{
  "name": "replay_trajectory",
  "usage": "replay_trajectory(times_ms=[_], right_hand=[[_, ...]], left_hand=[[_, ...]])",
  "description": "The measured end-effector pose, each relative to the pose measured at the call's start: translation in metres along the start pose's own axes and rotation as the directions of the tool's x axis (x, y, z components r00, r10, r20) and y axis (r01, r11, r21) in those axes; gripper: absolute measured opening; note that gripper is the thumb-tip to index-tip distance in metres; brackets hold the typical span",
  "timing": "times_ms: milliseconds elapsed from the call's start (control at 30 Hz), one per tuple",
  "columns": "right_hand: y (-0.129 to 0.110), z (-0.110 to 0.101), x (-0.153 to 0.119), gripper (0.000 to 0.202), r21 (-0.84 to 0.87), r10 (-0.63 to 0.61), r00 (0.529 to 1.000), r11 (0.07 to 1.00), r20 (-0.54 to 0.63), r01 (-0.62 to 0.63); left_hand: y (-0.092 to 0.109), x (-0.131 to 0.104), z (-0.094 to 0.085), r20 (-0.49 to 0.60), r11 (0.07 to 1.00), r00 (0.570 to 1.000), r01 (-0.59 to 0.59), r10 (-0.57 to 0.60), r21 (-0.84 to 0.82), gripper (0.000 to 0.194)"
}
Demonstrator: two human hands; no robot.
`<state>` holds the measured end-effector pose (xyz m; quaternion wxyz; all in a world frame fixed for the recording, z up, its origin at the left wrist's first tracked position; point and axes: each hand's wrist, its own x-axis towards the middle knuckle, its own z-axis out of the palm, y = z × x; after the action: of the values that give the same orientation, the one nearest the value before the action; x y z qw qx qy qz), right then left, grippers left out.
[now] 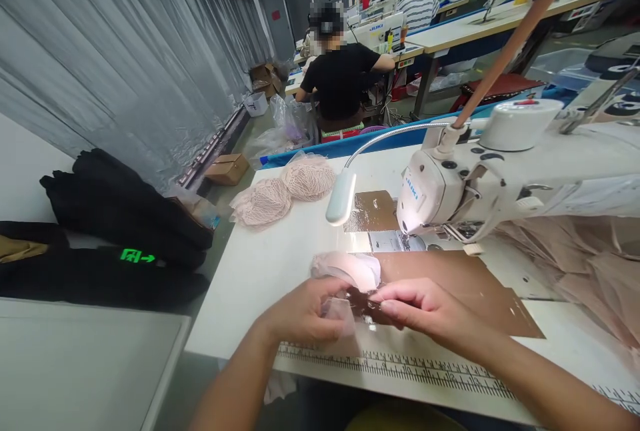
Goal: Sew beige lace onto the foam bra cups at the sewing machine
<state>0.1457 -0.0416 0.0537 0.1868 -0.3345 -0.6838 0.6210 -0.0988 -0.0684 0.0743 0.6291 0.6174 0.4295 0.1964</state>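
Observation:
A pale pink padded cup (357, 269) with sheer mesh attached lies on the sewing table, in front of the sewing machine's needle area. My left hand (310, 314) pinches the sheer mesh (341, 325) at the near left of the cup. From the right, my right hand (425, 304) closes thumb and fingers on the near edge of the same piece. The exact edge between those fingertips is too small to make out. Both hands rest over a shiny brown sheet (450, 271) on the tabletop.
The sewing machine (435, 184) stands at the right, its small lamp (341, 197) hanging over the table. Lace cups (285, 191) lie at the back left. Mesh fabric (575, 257) is heaped right. A ruler strip (400, 365) runs along the front edge. A co-worker (340, 74) sits ahead.

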Motion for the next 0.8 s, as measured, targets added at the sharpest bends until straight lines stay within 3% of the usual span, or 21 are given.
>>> replay_trajectory(times_ms=[67, 133, 167, 200, 267, 300, 333, 367, 400, 467, 500, 533, 600, 700, 800], right_hand=[[0.018, -0.02, -0.018, 0.045, -0.269, 0.026, 0.989, 0.961, -0.147, -0.066], [0.043, -0.044, -0.039, 0.045, -0.547, -0.035, 0.933, 0.818, -0.358, -0.179], [0.056, -0.056, -0.05, 0.045, -0.646, -0.086, 0.884, 0.715, -0.46, -0.266], [0.068, -0.066, -0.061, 0.047, -0.721, -0.166, 0.84, 0.614, -0.517, -0.322], [0.085, -0.082, -0.08, 0.048, -0.803, -0.307, 0.797, 0.493, -0.52, -0.333], [0.089, -0.085, -0.087, 0.048, -0.809, -0.349, 0.769, 0.474, -0.535, -0.347], [0.091, -0.086, -0.092, 0.047, -0.804, -0.378, 0.747, 0.485, -0.547, -0.343], [0.09, -0.083, -0.095, 0.045, -0.78, -0.381, 0.727, 0.527, -0.572, -0.337], [0.087, -0.078, -0.096, 0.043, -0.736, -0.352, 0.715, 0.591, -0.604, -0.33], [0.079, -0.062, -0.091, 0.036, -0.584, -0.214, 0.733, 0.756, -0.646, -0.294], [0.074, -0.051, -0.087, 0.035, -0.474, -0.112, 0.755, 0.834, -0.646, -0.282], [0.069, -0.04, -0.082, 0.036, -0.353, -0.019, 0.787, 0.9, -0.616, -0.254], [0.061, -0.018, -0.07, 0.049, -0.083, 0.122, 0.859, 0.979, -0.498, -0.188], [0.049, 0.012, -0.052, 0.07, 0.244, 0.247, 0.88, 0.957, -0.406, -0.156], [0.035, 0.032, -0.037, 0.068, 0.416, 0.264, 0.897, 0.904, -0.355, -0.101]], left_hand=[[0.004, -0.013, -0.02, 0.003, 0.994, 0.998, 0.067, -0.068, 0.088, 0.049], [0.006, -0.028, -0.044, -0.061, 0.97, 0.993, 0.113, -0.102, 0.214, 0.051], [0.007, -0.034, -0.056, -0.163, 0.947, 0.983, 0.133, -0.088, 0.291, 0.05], [0.007, -0.038, -0.066, -0.314, 0.905, 0.949, 0.168, -0.041, 0.39, 0.047], [0.006, -0.041, -0.076, -0.563, 0.765, 0.812, 0.262, 0.154, 0.588, 0.044], [0.006, -0.04, -0.075, -0.601, 0.69, 0.756, 0.29, 0.261, 0.664, 0.044], [0.004, -0.036, -0.07, -0.58, 0.626, 0.742, 0.285, 0.335, 0.726, 0.044], [0.003, -0.03, -0.062, -0.515, 0.578, 0.773, 0.242, 0.37, 0.779, 0.046], [0.001, -0.022, -0.051, -0.416, 0.549, 0.831, 0.166, 0.369, 0.819, 0.049], [-0.004, -0.004, -0.026, -0.197, 0.51, 0.933, 0.016, 0.302, 0.86, 0.053], [-0.006, 0.006, -0.014, -0.113, 0.496, 0.955, -0.04, 0.274, 0.867, 0.05], [-0.008, 0.015, -0.004, -0.094, 0.495, 0.961, -0.05, 0.261, 0.867, 0.04], [-0.011, 0.027, 0.011, -0.177, 0.524, 0.957, 0.032, 0.23, 0.851, 0.017], [-0.011, 0.029, 0.025, -0.312, 0.65, 0.923, 0.094, 0.227, 0.754, 0.016], [-0.01, 0.02, 0.043, -0.339, 0.737, 0.899, 0.027, 0.278, 0.675, 0.016]])
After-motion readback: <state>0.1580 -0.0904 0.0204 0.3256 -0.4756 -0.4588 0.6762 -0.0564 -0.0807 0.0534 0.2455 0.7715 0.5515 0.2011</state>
